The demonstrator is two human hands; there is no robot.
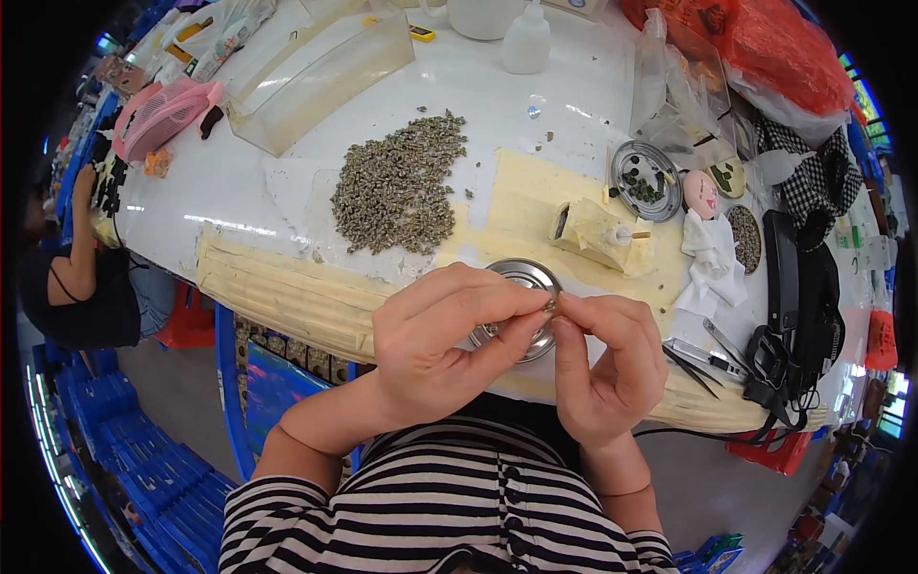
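My left hand (445, 335) is closed in a pinch on a tiny metallic piece (550, 306). My right hand (612, 359) meets it from the other side, thumb and forefinger pinched close against the same spot. What kind of piece it is cannot be made out. Just beneath the fingertips lies a round metal dish (524, 272), partly covered by both hands. Beyond my left hand a big heap of small grey-brown metal parts (402, 187) spreads over the white table.
A tape-covered block (598, 234) stands beyond my hands. Right of it are a metal dish of dark bits (646, 182), white tissue (712, 253), tweezers (692, 371) and a cutter knife (703, 356). A white squeeze bottle (527, 40) stands far back. Another person (86, 277) sits at left.
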